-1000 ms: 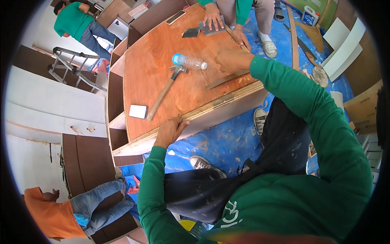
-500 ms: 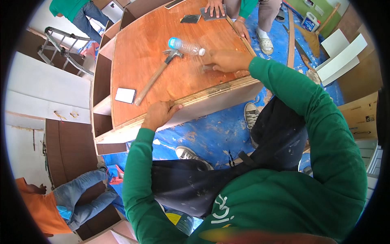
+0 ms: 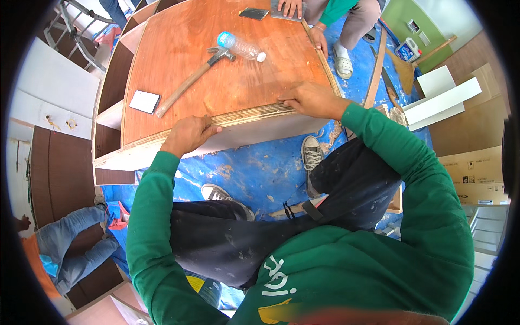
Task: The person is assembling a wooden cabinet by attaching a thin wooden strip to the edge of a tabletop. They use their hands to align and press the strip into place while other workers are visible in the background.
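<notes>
A large wooden cabinet [image 3: 254, 86] lies in front of me with its reddish plywood face up. My left hand [image 3: 188, 134] grips its near edge toward the left, fingers over the top and thumb along the side. Farther right, my right hand [image 3: 311, 100] holds the same edge with bent fingers. On the plywood lie a claw hammer [image 3: 185, 89] with a wooden handle and a clear plastic bottle [image 3: 244, 47] on its side. A white-faced phone [image 3: 144, 101] rests beside the hammer's handle end.
A co-worker's hand [image 3: 291, 8] presses a dark flat piece at the far edge; the other hand touches the cabinet's right side. Blue sheeting [image 3: 260, 184] covers the floor. White boards [image 3: 444, 103] and a handsaw [image 3: 389, 84] lie right. Another person [image 3: 76, 244] is at lower left.
My right hand has come down from above the plywood near the bottle to the cabinet's near edge. The left hand stays on the edge. The whole view has shifted.
</notes>
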Demonstrator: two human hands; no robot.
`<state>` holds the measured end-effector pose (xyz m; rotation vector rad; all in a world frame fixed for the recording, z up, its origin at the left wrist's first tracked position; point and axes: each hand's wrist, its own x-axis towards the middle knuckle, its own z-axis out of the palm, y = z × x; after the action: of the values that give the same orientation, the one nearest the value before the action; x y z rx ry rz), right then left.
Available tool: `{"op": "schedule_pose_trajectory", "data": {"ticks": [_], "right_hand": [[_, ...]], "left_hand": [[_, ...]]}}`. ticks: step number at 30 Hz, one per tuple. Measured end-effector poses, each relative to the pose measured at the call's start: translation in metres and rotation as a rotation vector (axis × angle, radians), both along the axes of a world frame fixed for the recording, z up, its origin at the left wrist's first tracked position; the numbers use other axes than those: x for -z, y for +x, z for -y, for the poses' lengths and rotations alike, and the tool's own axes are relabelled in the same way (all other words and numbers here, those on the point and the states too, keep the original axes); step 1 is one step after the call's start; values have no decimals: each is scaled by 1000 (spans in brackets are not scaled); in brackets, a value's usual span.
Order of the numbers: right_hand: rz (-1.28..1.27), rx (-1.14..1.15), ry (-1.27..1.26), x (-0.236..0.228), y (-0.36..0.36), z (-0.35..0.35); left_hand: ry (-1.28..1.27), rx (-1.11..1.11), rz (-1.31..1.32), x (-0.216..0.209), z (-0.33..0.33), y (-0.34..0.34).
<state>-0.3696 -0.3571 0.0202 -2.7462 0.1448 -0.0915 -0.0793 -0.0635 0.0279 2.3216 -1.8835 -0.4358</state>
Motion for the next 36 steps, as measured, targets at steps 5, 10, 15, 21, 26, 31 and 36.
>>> {"op": "schedule_pose_trajectory", "data": {"ticks": [5,10,15,21,26,31,36], "right_hand": [[34,91,-32,-3,25,-9],[66,-21,-113,8,39,-16],[125,-22,-110,9,54,-13],[180,12,-209,16,63,-15],[152,-27,-200,15,64,-29],[42,79,-179,9,67,-16],[159,-51,-168,6,48,-30]], "left_hand": [[79,-36,-12,-5,7,-1],[63,-10,-36,2,9,6],[31,6,14,7,5,4],[24,-25,17,2,4,2],[-11,23,2,7,0,14],[-69,65,-9,11,3,13],[6,37,9,8,5,9]]}}
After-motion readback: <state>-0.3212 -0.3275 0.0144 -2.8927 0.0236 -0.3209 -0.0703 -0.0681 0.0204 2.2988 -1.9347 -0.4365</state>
